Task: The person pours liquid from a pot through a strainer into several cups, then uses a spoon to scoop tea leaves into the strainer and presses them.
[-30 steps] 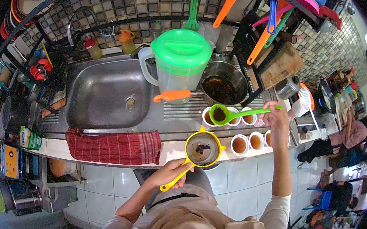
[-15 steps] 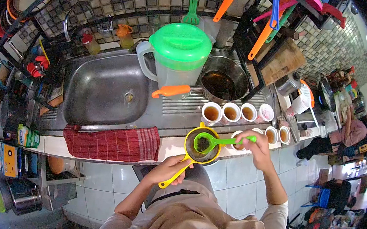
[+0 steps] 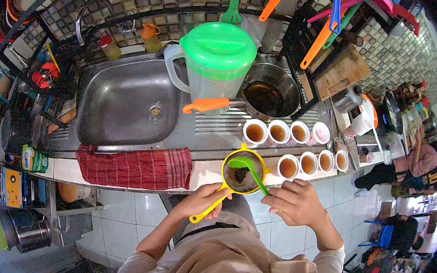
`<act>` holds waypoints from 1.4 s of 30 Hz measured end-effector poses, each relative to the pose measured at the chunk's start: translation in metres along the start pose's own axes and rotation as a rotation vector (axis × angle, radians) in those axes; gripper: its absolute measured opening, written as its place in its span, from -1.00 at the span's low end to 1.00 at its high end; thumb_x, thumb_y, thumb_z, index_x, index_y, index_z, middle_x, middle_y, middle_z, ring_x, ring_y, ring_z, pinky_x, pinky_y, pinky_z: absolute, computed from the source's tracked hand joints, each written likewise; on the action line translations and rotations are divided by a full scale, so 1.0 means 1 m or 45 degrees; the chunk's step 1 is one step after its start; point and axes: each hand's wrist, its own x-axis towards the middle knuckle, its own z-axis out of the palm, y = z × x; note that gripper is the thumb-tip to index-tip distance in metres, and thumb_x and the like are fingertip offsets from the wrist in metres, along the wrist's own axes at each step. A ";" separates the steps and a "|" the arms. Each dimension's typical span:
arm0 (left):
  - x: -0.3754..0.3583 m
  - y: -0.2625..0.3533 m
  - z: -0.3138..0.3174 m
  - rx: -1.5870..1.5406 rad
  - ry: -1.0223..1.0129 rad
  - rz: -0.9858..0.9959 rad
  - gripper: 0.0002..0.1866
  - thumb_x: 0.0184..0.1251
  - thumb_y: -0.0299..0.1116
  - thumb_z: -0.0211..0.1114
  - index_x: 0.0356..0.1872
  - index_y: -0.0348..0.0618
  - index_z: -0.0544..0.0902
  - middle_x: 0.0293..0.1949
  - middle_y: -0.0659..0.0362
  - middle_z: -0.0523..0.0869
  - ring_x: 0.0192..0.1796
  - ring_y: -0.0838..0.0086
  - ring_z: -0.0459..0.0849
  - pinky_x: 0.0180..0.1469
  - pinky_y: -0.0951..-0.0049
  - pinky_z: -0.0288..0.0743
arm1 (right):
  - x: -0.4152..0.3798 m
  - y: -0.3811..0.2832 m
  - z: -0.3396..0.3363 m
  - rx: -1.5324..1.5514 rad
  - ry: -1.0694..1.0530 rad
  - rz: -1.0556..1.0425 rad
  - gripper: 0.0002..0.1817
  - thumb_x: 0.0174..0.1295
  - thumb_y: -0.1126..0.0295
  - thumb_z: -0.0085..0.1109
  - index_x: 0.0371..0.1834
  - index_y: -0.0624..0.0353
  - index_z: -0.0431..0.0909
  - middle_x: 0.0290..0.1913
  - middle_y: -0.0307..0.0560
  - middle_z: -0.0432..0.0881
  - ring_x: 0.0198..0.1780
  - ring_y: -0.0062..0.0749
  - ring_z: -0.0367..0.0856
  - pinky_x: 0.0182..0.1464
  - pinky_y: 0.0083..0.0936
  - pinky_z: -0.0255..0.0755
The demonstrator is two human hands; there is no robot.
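My left hand [image 3: 202,201] is closed around the handle of a yellow strainer [image 3: 224,178], held level at the counter's front edge. Dark wet bits, like tea leaves, lie on its mesh. My right hand [image 3: 297,202] grips a green ladle [image 3: 257,182], whose bowl is turned over above the strainer's far side. Beneath the strainer, the view is blocked. White cups of brown liquid stand right of it in two rows; a near-row cup [image 3: 288,167] is closest to my right hand, and a far-row cup [image 3: 255,133] stands behind the strainer.
A steel pot [image 3: 294,99] with dark liquid has an orange handle pointing left. Beside it stands a green-lidded pitcher [image 3: 217,51]. Left are a sink [image 3: 125,108] and a folded red cloth [image 3: 130,166]. Utensils hang overhead; a person [image 3: 419,160] is at far right.
My right hand has moved down and slightly left. The ladle has turned from bowl-up, with dark bits in it, to tipped over, and dark bits now show on the strainer's mesh.
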 end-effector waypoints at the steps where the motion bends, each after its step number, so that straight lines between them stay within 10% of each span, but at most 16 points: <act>1: 0.000 -0.001 0.000 -0.003 0.002 -0.001 -0.61 0.38 -0.05 -0.15 -0.20 -0.21 0.41 -0.74 0.22 0.45 -0.74 0.61 0.44 -0.69 0.64 0.32 | 0.000 0.001 0.000 0.003 -0.002 -0.002 -0.75 -0.05 0.22 0.15 -0.28 0.00 0.52 -0.38 -0.35 0.48 -0.47 -0.47 0.43 -0.48 -0.53 0.32; 8: 0.001 -0.002 0.000 -0.022 0.004 -0.015 -0.61 0.37 -0.05 -0.14 -0.19 -0.21 0.41 -0.73 0.22 0.46 -0.73 0.60 0.44 -0.69 0.63 0.33 | -0.023 0.031 0.001 0.348 0.462 0.268 -0.78 0.19 0.21 -0.04 -0.30 0.07 0.52 -0.36 -0.16 0.56 -0.40 -0.36 0.49 -0.35 -0.47 0.37; 13: 0.000 -0.001 0.003 -0.040 0.007 -0.013 -0.62 0.38 -0.06 -0.15 -0.17 -0.21 0.41 -0.73 0.22 0.46 -0.73 0.60 0.44 -0.69 0.63 0.32 | -0.013 0.080 0.004 0.828 0.885 1.011 -0.74 0.24 0.28 -0.10 -0.22 0.24 0.50 -0.27 -0.09 0.57 -0.20 -0.48 0.53 -0.23 -0.57 0.32; 27: -0.006 -0.005 0.022 -0.255 0.186 -0.107 -0.67 0.38 -0.12 -0.13 -0.14 -0.16 0.43 -0.70 0.25 0.45 -0.71 0.63 0.42 -0.66 0.63 0.32 | 0.031 0.200 0.056 -0.069 0.407 0.626 -0.80 0.15 0.41 -0.03 -0.16 0.05 0.49 -0.31 -0.06 0.51 -0.30 -0.11 0.52 -0.29 -0.28 0.42; 39: -0.002 -0.008 0.053 -0.401 0.360 -0.076 -0.70 0.38 -0.16 -0.13 -0.19 -0.21 0.40 -0.72 0.18 0.46 -0.72 0.54 0.42 -0.67 0.58 0.28 | 0.023 0.230 0.085 0.272 0.479 0.854 -0.81 0.22 0.33 -0.09 -0.26 0.15 0.50 -0.25 0.01 0.59 -0.22 -0.10 0.50 0.06 -0.24 0.21; 42: 0.002 -0.010 0.058 -0.416 0.401 -0.055 -0.70 0.38 -0.17 -0.12 -0.17 -0.20 0.41 -0.72 0.18 0.47 -0.72 0.53 0.42 -0.67 0.58 0.28 | 0.024 0.234 0.090 0.454 0.627 0.765 -0.80 0.19 0.30 -0.06 -0.25 0.11 0.53 -0.42 0.03 0.61 -0.32 -0.13 0.49 -0.26 -0.31 0.34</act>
